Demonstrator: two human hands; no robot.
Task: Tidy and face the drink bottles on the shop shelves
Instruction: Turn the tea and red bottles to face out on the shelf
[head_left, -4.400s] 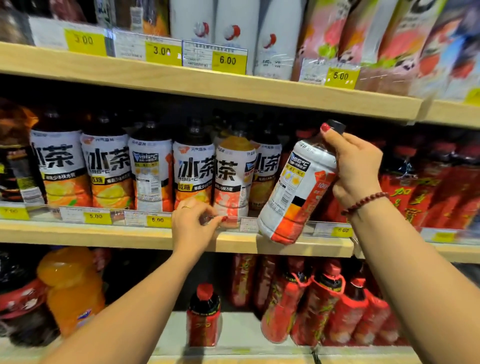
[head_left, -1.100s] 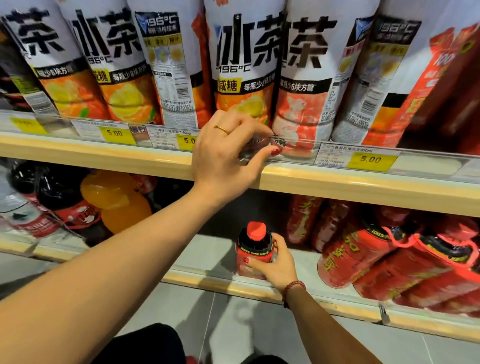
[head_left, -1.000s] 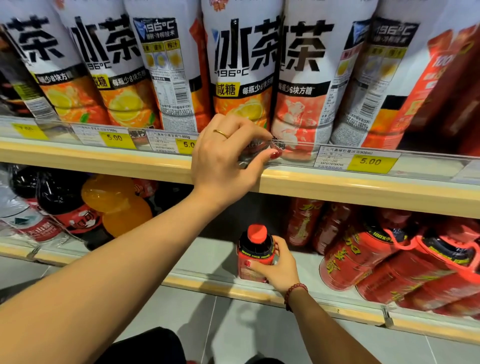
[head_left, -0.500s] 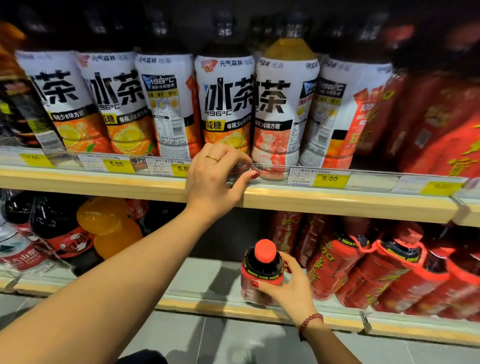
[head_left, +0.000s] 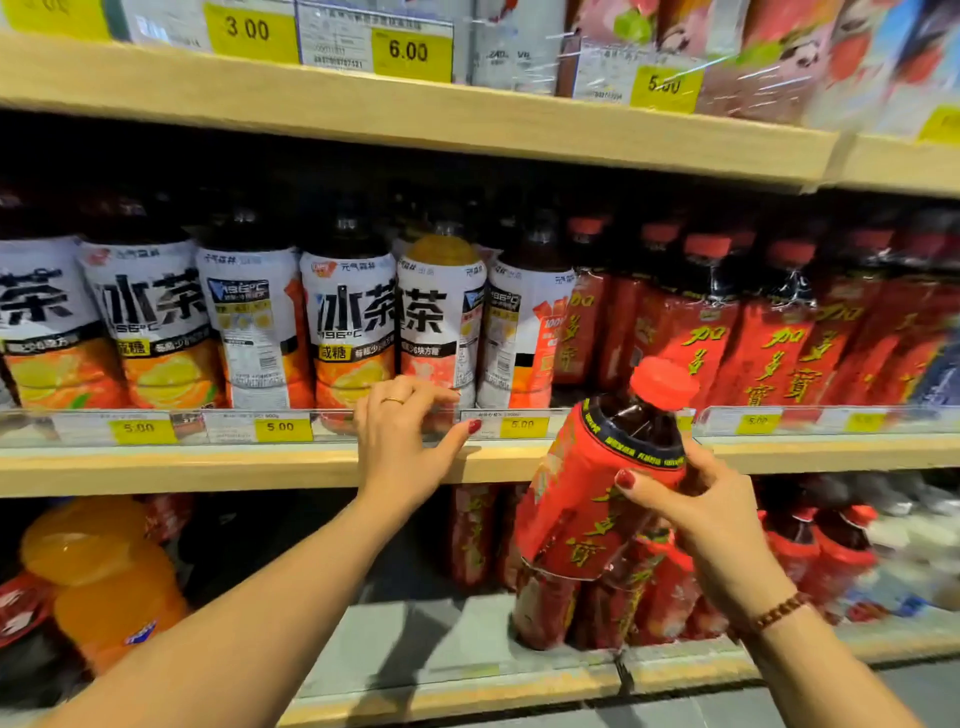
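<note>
Three wooden shelves, seen from close in front.

Right hand (head_left: 696, 514): clamped on a red bottle (head_left: 587, 488), fingers and thumb wrapped round its shoulder just under the dark neck. Bead bracelet (head_left: 779, 610) on the wrist.

The red bottle is right of centre, in front of the middle shelf (head_left: 208, 467) edge. It is tilted, with its red cap (head_left: 662, 376) leaning up and to the right. Its lower part blurs into the bottles behind it, so I cannot tell whether the base touches the bottom shelf (head_left: 441, 634).

Left hand (head_left: 400, 441): at the centre of the middle shelf's front edge. The fingers are curled over the top of the clear price strip (head_left: 337, 428) and the thumb presses its front, so the hand is closed on the strip. Ring (head_left: 392, 400) on one finger.

Middle shelf, left half: a row of tea bottles (head_left: 348, 322) with white labels, upright and touching. Some show the large black characters to the front; others are turned to show small print. One in the row has an orange top (head_left: 441, 249).

Middle shelf, right half: red-labelled bottles (head_left: 769, 338) with yellow characters, packed close and blurred.

Yellow price tags (head_left: 283, 427) reading 5.00 sit in the strip.

Top shelf (head_left: 363, 114): tags of 3.00, 6.00 and 5.00, with white and pink packs above, cut off by the frame.

Bottom shelf: orange bottles (head_left: 98, 571) at far left and more red bottles (head_left: 810, 540) lying at right. A bare grey patch lies between the two groups.
</note>
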